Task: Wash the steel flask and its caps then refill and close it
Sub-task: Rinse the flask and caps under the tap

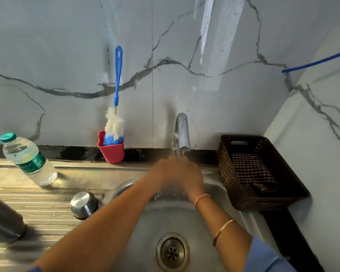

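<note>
Both hands are up under the tap (182, 132), water running over them and dripping into the sink (185, 222). The left hand (164, 169) and right hand (190, 179) are pressed close together right in the stream, backs toward the camera. The fingers are hidden, so I cannot tell whether they are curled round a small part or just rubbing each other clean.

The steel flask (4, 218) lies on its side at the far left of the ribbed surface (47, 213), probably parked there to drain. Its steel cap (84, 205) sits just beside the sink's edge, within easy reach.

The water bottle (28, 160) stands sealed and full behind them, looking like the refill supply. The bottle brush (115, 124) is parked bristles-down in its red holder (112, 152) against the wall. On the right, a basket (234, 197) holds a checked cloth (251, 169), handy for drying.
</note>
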The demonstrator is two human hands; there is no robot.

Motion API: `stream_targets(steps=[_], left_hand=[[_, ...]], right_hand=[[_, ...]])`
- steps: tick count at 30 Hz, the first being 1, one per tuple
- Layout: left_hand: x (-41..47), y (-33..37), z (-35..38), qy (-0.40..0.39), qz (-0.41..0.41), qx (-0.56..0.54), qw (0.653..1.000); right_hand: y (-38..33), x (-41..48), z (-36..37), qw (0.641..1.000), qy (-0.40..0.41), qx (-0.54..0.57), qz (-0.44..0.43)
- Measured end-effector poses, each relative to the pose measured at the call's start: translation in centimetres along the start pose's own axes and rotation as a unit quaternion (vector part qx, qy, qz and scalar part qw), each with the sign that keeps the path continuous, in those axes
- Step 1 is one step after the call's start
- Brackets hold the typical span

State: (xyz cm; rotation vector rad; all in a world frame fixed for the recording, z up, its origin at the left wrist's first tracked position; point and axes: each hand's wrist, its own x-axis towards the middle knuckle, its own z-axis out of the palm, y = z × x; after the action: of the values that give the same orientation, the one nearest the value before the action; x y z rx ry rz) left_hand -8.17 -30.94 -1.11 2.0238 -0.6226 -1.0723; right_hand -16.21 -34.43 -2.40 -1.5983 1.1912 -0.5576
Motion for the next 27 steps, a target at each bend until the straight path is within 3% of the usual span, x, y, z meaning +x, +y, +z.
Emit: stream_targets(steps=[1, 3, 4, 5, 6, 7, 10, 13, 15, 17, 19, 22, 24, 27], left_hand=[[0.2, 0.2, -0.8, -0.086, -0.085, -0.075, 0.99], [0.2, -0.1, -2.5, -0.201, -0.197, -0.165, 0.945], [0.1, -0.4, -2.9, -0.228, -0.22, -0.183, 0.931], [0.0, -0.8, -2.9, -0.237, -0.223, -0.193, 0.926], [-0.1, -1.2, -2.6, -0.23, -0.208, -0.205, 0.928], [-0.1, -1.6, -1.9, -0.207, -0.181, -0.223, 0.935], [0.1, -2.9, 0.1, -0.137, -0.115, -0.332, 0.926], [-0.2, -4.1, 1.0, -0.111, -0.073, -0.423, 0.896], [-0.6, -4.2, 1.5, -0.104, -0.057, -0.456, 0.882], [-1.0, -3.8, 2.0, -0.096, -0.059, -0.483, 0.868], [-1.0, -3.2, 2.3, -0.088, -0.056, -0.519, 0.848], [-0.9, -2.4, 1.9, -0.103, -0.031, -0.534, 0.839], [-0.8, -2.2, 1.7, -0.121, -0.013, -0.513, 0.85], [-1.1, -2.2, 1.5, -0.164, -0.017, -0.502, 0.849]], right_hand=[[0.6, 0.0, 0.0, 0.981, 0.069, -0.111, -0.142], [1.5, 0.4, -1.0, 0.862, 0.124, -0.284, -0.401], [2.0, 0.8, -1.2, 0.81, 0.116, -0.334, -0.467], [2.1, 1.0, -1.4, 0.79, 0.097, -0.351, -0.493], [2.0, 1.0, -1.5, 0.801, 0.078, -0.343, -0.484], [1.4, 0.6, -1.5, 0.835, 0.059, -0.316, -0.447], [0.1, 0.4, -1.0, 0.925, 0.002, -0.257, -0.28], [-0.8, 0.7, -0.6, 0.981, -0.073, -0.156, -0.087], [-0.9, 1.1, -0.7, 0.995, -0.091, -0.039, 0.0], [-0.5, 1.0, -0.6, 0.997, -0.072, -0.021, -0.01], [0.1, 0.1, -0.1, 0.993, 0.01, -0.058, -0.101], [1.4, -1.3, 0.1, 0.937, 0.118, -0.172, -0.281], [1.6, -1.0, -0.9, 0.914, 0.117, -0.225, -0.316], [1.1, 0.3, -2.7, 0.923, 0.077, -0.24, -0.291]])
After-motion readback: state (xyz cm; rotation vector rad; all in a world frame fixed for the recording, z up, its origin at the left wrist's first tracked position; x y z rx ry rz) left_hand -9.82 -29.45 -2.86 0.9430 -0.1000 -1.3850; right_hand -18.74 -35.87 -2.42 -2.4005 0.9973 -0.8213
